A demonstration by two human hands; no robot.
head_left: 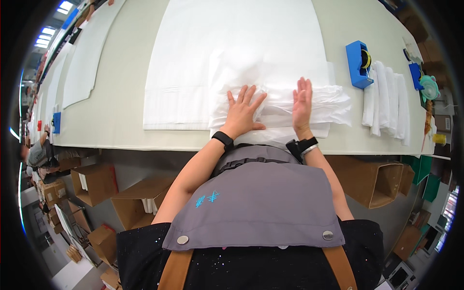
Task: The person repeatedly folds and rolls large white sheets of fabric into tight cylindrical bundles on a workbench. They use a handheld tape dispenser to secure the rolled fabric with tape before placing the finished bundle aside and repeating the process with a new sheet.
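Note:
A crumpled bundle of thin white plastic film [328, 104] lies near the table's front edge, folded into loose creases. It rests on a stack of large flat white sheets [183, 63]. My left hand [241, 115] presses on the film with its fingers spread. To the right, my right hand [302, 108] stands on its edge against the same film, fingers stretched out and close together. Neither hand is gripping anything. Whether the film is a bag or a plain sheet I cannot tell.
A blue tape dispenser [356, 65] stands on the table [121, 116] at the right, beside several narrow folded white bundles [386, 99]. More white sheets [89, 67] lie at the far left. Cardboard boxes [145, 195] sit below the table edge. Another person [41, 154] works at far left.

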